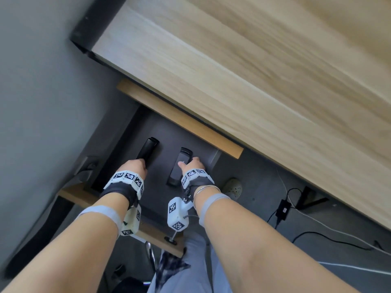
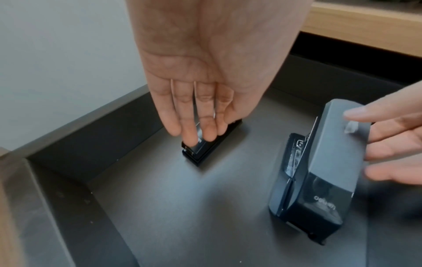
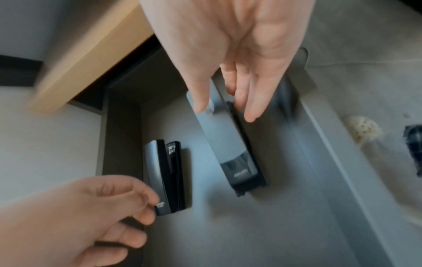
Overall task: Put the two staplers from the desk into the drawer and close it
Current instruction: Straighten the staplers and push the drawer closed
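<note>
Dark grey drawer (image 1: 118, 132), pulled out: two black staplers. Left stapler (image 1: 146, 152) under left hand (image 1: 133, 169), grip loosened; right stapler (image 1: 179, 166), right hand (image 1: 193, 166) fingers straight, touching.

Both bare forearms extended forward and down, each wrist wrapped in a marker-tagged band. Left hand (image 1: 135, 167) palm-down, fingers (image 2: 189, 126) nearly straight and close together. Right hand (image 1: 193, 166) likewise lowered, 4 fingers (image 3: 251, 101) extended, thumb (image 3: 200, 94) spread apart.
</note>
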A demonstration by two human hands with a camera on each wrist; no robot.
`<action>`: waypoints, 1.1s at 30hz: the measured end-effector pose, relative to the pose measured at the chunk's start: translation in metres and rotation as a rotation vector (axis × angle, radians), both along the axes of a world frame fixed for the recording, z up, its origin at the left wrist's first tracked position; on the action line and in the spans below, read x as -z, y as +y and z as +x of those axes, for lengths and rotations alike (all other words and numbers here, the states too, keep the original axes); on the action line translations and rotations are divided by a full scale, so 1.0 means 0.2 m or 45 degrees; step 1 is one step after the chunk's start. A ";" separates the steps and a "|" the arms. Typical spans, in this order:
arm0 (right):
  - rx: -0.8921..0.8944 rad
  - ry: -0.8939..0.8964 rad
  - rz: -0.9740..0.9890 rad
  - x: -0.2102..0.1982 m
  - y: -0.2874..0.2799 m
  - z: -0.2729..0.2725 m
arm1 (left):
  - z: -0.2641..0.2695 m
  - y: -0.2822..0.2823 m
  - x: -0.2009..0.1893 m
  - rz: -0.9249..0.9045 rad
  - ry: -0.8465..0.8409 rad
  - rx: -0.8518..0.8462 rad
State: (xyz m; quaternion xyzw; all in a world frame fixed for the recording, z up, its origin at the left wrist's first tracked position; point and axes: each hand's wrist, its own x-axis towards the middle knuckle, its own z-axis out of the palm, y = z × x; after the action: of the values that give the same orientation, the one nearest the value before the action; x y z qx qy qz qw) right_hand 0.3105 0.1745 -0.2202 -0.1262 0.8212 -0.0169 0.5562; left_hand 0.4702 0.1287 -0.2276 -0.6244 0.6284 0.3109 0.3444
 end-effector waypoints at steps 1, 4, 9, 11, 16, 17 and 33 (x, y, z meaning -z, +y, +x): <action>-0.056 0.025 -0.026 -0.03 -0.01 -0.03 | -0.01 0.01 -0.02 -0.006 0.000 -0.013; -0.287 0.117 -0.171 -0.17 -0.03 -0.11 | -0.02 0.02 -0.08 -0.039 0.000 -0.051; -0.768 0.320 -0.432 -0.47 -0.11 -0.21 | 0.00 0.04 -0.19 -0.049 -0.015 -0.158; -0.891 0.345 -0.548 -0.58 -0.14 -0.23 | 0.02 0.06 -0.25 -0.065 -0.022 -0.187; -1.036 0.528 -0.875 -0.81 -0.21 -0.32 | 0.08 0.12 -0.35 -0.038 -0.087 -0.242; -1.009 0.578 -0.927 -0.82 -0.23 -0.35 | 0.09 0.14 -0.36 -0.029 -0.097 -0.256; -1.045 1.019 -0.745 -0.58 -0.21 -0.69 | 0.27 0.49 -0.38 0.441 -0.395 0.028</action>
State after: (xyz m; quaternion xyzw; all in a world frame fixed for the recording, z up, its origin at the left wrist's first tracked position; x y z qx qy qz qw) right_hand 0.1733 0.1329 -0.1044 -0.5733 0.8115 0.0226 0.1107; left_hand 0.5249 0.2276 -0.1508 -0.5895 0.5120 0.3107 0.5421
